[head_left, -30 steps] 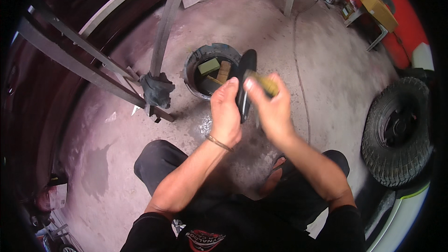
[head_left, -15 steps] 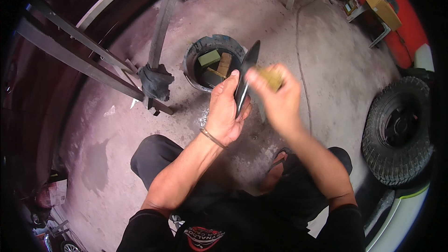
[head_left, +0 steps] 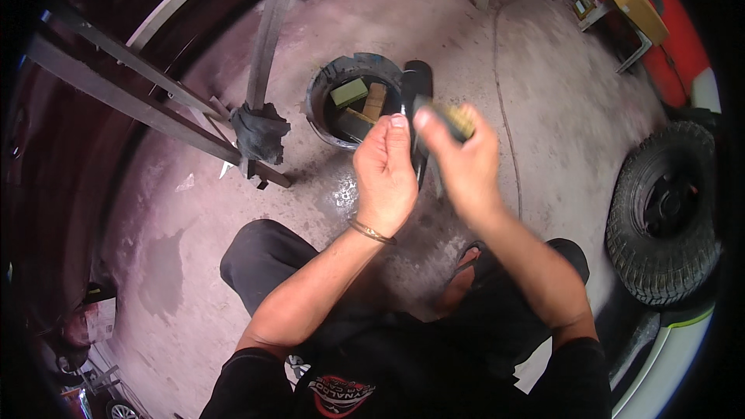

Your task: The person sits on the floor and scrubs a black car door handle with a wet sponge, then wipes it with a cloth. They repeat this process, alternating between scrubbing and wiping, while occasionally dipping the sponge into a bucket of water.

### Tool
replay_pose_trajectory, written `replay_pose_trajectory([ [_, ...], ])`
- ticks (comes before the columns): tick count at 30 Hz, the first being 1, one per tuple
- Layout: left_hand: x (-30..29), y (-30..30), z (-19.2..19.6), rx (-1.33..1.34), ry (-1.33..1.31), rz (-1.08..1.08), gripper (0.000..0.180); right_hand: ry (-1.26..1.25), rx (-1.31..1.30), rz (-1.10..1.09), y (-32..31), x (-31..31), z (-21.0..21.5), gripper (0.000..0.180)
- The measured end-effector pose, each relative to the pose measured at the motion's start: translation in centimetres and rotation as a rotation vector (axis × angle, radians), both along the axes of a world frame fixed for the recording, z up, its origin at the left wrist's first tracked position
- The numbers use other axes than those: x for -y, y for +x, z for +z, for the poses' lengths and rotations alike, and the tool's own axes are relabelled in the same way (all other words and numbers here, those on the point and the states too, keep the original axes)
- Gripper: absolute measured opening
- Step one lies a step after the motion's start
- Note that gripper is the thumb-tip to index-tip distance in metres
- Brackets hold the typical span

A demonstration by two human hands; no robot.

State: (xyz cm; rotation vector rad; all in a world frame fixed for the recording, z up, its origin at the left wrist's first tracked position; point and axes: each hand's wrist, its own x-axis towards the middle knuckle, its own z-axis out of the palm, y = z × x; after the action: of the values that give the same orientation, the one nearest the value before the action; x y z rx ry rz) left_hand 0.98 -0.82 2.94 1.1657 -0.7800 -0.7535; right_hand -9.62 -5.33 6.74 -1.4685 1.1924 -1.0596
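My left hand [head_left: 386, 167] is closed around a slim, dark, glossy curved piece [head_left: 417, 81], its rounded end pointing away from me. What the piece belongs to cannot be told. In my right hand [head_left: 469, 159] is a small yellowish block [head_left: 459, 120] with a dark face, blurred by motion. This block lies against or very close to the piece's right side; exact contact is hidden by the fingers. Just beyond my hands stands a black bucket [head_left: 317, 105] with dark liquid. Inside it are a green block [head_left: 349, 93], a brown block [head_left: 375, 99] and other pieces.
A metal stand [head_left: 268, 39] with a dark cloth [head_left: 260, 133] tied on it rises left of the bucket. To the right lies a big tyre [head_left: 660, 213]. A cable [head_left: 500, 101] crosses the floor, and a cardboard box [head_left: 630, 0] sits at the far right.
The dark piece has turned in my left hand, showing more of its broad face. My left hand has shifted slightly right and rolled over; my right hand remains close by, still blurred.
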Motion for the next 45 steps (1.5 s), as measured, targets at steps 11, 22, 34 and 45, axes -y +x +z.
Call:
replay_pose_trajectory([
  [11, 0.1, 0.7, 0.4, 0.110, -0.005, 0.070, 0.040, 0.010, -0.002, 0.089, 0.4, -2.2, -1.1, 0.029],
  [22, 0.4, 0.8, -0.2, 0.037, -0.110, 0.061, 0.040, -0.045, 0.114, 0.101, 0.1, -1.6, -2.8, 0.039],
  [34, -0.6, -0.2, 0.5, 0.211, -0.015, -0.012, 0.047, -0.139, 0.061, 0.048, -0.9, 0.5, -3.9, 0.049],
  [45, -0.8, -0.5, -0.3, 0.299, -0.049, -0.037, 0.041, 0.053, 0.259, 0.023, -1.1, 1.7, -1.2, 0.046],
])
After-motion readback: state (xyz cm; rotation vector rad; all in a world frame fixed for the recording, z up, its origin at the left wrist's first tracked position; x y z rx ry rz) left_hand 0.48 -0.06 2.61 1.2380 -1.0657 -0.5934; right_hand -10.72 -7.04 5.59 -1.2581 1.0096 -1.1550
